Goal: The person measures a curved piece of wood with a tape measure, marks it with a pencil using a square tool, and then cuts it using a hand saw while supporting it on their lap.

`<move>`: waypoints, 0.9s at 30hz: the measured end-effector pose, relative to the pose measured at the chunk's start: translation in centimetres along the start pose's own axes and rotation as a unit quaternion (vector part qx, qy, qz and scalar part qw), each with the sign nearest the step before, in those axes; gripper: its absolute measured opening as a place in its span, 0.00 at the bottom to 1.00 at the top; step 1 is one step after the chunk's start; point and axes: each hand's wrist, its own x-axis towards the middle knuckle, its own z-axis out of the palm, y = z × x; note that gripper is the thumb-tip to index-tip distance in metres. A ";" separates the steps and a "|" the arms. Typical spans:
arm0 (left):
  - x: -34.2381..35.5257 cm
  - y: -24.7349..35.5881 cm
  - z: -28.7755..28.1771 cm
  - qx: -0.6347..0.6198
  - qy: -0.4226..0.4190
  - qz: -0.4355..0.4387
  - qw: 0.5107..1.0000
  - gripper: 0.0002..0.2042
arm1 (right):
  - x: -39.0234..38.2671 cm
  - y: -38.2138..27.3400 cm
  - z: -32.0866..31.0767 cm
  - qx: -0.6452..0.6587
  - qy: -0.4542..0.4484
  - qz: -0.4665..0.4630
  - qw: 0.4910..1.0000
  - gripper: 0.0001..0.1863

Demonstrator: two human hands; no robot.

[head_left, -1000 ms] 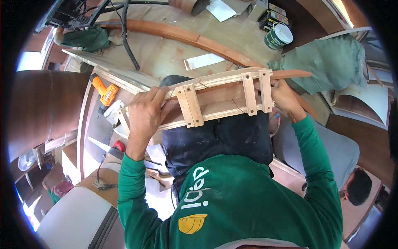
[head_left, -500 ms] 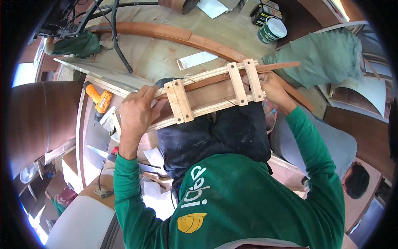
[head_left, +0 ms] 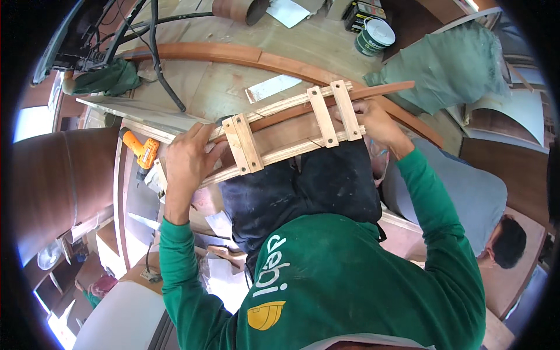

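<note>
A light plywood frame (head_left: 286, 153) with two long rails and several screwed cross slats lies slantwise above my thighs. Lengthwise through it, under the slats, runs a reddish-brown wooden strip (head_left: 385, 89), its tip sticking out past the right end. My left hand (head_left: 189, 153) is closed around the frame's left end, thumb on the inner side. At the other end my right hand (head_left: 373, 121) is closed with its fingertips reaching in beside the last slat, close to the strip. Whether those fingers also press on the strip is hidden.
An orange cordless drill (head_left: 140, 150) lies at the left. Beyond the frame are a long curved wooden strip (head_left: 210, 52), a white paper sheet (head_left: 273, 87), a lidded bucket (head_left: 374, 37) and a green cloth bundle (head_left: 440, 64). Another person in grey (head_left: 449, 181) is close on the right.
The frame, with the strip and both hands, appears slightly farther left in the picture. The strip's exposed tip reaches out a little more beyond the right end. Both hands keep their hold.
</note>
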 end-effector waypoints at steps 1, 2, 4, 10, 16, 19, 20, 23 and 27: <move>0.0 0.0 -0.1 -0.001 -0.002 0.000 1.000 0.19 | -0.3 -0.1 0.2 -0.014 0.005 -0.033 0.999 0.17; 0.0 0.0 -0.2 -0.002 -0.004 0.000 1.000 0.19 | -0.5 0.1 0.3 -0.013 0.004 -0.037 0.999 0.16; 0.0 0.4 -0.5 -0.016 -0.003 0.003 1.000 0.19 | -1.0 0.8 0.1 -0.010 -0.001 -0.046 0.999 0.15; 0.3 0.8 -0.4 -0.002 -0.002 0.012 1.000 0.19 | -0.9 1.1 -0.3 0.049 0.009 -0.016 0.999 0.16; 1.0 0.8 -1.3 -0.017 -0.042 -0.012 0.999 0.20 | -0.3 -1.3 0.0 -0.027 0.027 0.017 0.999 0.19; 0.7 0.6 -2.8 -0.090 -0.025 -0.028 0.995 0.19 | -0.5 -1.1 -0.1 -0.012 0.046 0.012 0.999 0.20; 0.3 0.6 -3.4 -0.107 0.005 -0.040 0.993 0.18 | -0.7 -0.9 0.0 0.001 0.052 0.014 0.999 0.20; -1.2 1.7 -5.8 -0.175 0.043 -0.089 0.980 0.12 | -1.3 -0.6 -0.4 0.012 0.063 0.020 0.998 0.19; -3.5 2.8 -6.6 -0.225 -0.042 -0.137 0.964 0.10 | -1.6 -0.8 0.2 0.096 0.060 0.007 0.994 0.16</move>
